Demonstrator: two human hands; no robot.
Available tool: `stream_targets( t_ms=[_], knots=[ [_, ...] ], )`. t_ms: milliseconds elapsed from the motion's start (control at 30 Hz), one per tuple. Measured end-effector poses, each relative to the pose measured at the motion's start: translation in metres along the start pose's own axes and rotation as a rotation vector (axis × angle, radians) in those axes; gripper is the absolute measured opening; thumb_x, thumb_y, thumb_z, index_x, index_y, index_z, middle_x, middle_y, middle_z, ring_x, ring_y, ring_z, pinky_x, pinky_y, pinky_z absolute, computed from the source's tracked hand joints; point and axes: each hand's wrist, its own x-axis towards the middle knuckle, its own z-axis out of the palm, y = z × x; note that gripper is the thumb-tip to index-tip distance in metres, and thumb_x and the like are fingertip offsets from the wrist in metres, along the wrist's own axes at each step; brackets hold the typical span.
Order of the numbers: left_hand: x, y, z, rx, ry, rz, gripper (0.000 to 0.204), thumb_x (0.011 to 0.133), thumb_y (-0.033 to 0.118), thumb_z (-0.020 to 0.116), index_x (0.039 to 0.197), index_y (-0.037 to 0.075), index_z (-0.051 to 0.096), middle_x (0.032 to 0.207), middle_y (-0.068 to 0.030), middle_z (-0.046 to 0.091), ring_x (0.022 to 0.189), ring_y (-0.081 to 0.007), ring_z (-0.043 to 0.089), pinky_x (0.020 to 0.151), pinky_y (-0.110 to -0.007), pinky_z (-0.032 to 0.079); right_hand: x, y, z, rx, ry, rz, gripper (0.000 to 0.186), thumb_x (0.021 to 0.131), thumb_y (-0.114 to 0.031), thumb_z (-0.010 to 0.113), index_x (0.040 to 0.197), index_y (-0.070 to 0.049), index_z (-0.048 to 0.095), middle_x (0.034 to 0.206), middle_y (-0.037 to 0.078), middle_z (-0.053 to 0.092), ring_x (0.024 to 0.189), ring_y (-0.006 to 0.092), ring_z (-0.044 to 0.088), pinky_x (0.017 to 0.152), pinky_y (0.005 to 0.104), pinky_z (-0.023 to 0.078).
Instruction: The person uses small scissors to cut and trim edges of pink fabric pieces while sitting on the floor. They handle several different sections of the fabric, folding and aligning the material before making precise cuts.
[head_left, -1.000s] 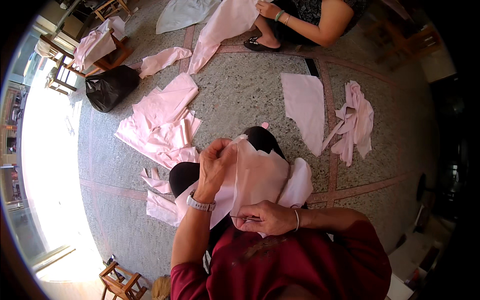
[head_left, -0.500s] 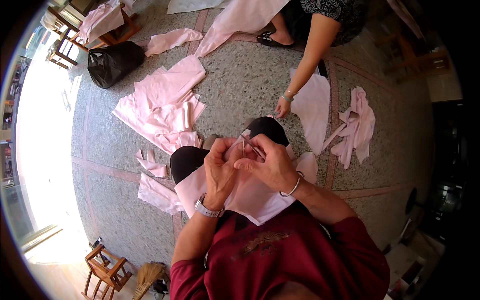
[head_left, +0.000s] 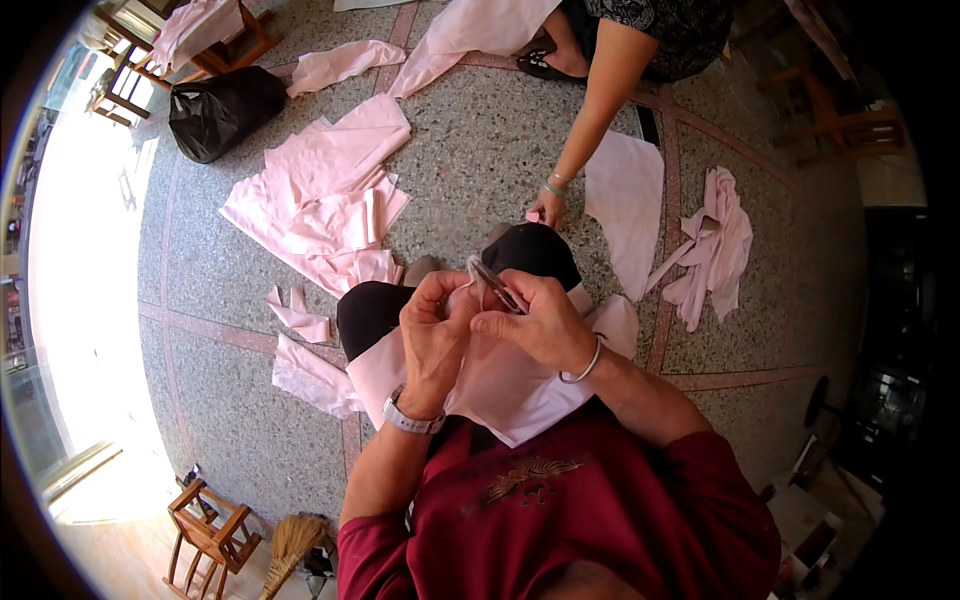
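In my lap lies pale pink cloth point(head_left: 500, 390), its edge raised between my hands. My left hand point(head_left: 436, 318) is closed, pinching a fold of this cloth. Small scissors point(head_left: 499, 288) rest in the grip of my right hand point(head_left: 548, 325), their blades pointing up and left against the pinched cloth. My fingers partly hide the handles. Just beyond my knee, another person's hand point(head_left: 547, 206) holds a small pink scrap.
A heap of pink cloth point(head_left: 320, 200) covers the floor ahead left, near a black plastic bag point(head_left: 225, 112). To the right lie a flat pink piece point(head_left: 628, 205) and a crumpled bundle point(head_left: 715, 250). A wooden chair point(head_left: 212, 530) and a straw broom point(head_left: 295, 545) stand lower left.
The scissor blades have come together and lie closer to the cloth at my left fingertips. The other person's hand has shifted slightly left and up. My view has tilted a little.
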Motion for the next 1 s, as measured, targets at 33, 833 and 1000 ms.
stream_targets(
  t_ms=[33,833,1000],
  knots=[
    [0.0,0.001,-0.001,0.028,-0.006,-0.014,0.008,0.091,0.006,0.064,0.096,0.0,0.063,0.084,-0.0016,0.067,0.074,-0.0052,0.06,0.068,-0.019,0.048,0.0,0.001,0.0,0.03,0.003,0.006,0.022,0.084,-0.014,0.071,0.091,0.004,0.06,0.075,0.002,0.059,0.07,0.0045,0.049,0.062,0.0251,0.046],
    [-0.004,0.002,-0.013,-0.109,-0.128,-0.2,0.013,0.091,0.013,0.068,0.096,0.001,0.066,0.104,-0.0062,0.069,0.087,-0.0074,0.061,0.077,-0.022,0.05,-0.001,0.01,-0.048,-0.131,0.215,0.004,0.005,0.088,-0.007,0.056,0.089,-0.003,0.059,0.073,-0.005,0.051,0.066,0.0018,0.042,0.058,0.0199,0.036],
    [-0.005,0.011,-0.003,0.208,-0.085,-0.182,0.013,0.09,0.01,0.069,0.098,0.0,0.068,0.09,-0.0015,0.068,0.079,-0.005,0.06,0.071,-0.02,0.05,-0.002,-0.003,-0.045,-0.174,0.17,-0.039,0.008,0.089,-0.008,0.058,0.092,0.0,0.059,0.07,-0.003,0.051,0.063,0.0028,0.043,0.056,0.0217,0.038]
  ],
)
